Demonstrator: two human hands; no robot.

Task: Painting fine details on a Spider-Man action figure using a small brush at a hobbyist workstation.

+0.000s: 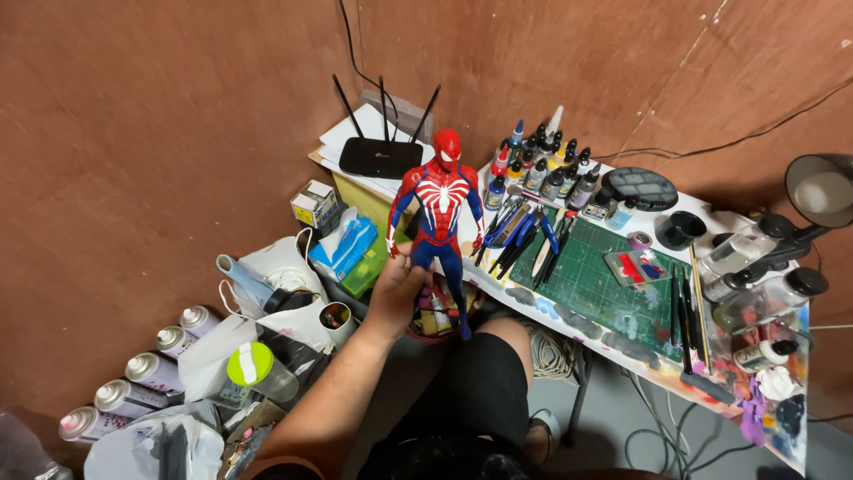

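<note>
My left hand (397, 294) grips a red and blue superhero action figure (440, 209) by its legs and holds it upright above my lap, in front of the work table (622, 351). The figure has a white spider emblem on its chest and its arms hang down at its sides. Behind it on the table lie a green cutting mat (595, 280), several pliers and tweezers with blue handles (524, 236), and a cluster of small paint bottles (542, 164). My right hand is out of view.
A black router (380, 156) with three antennas sits on papers by the wall. Several spray cans (133, 378) lie at lower left among bags and clutter. A desk lamp (822, 191), glass jars (755, 258), brushes and cables crowd the right side.
</note>
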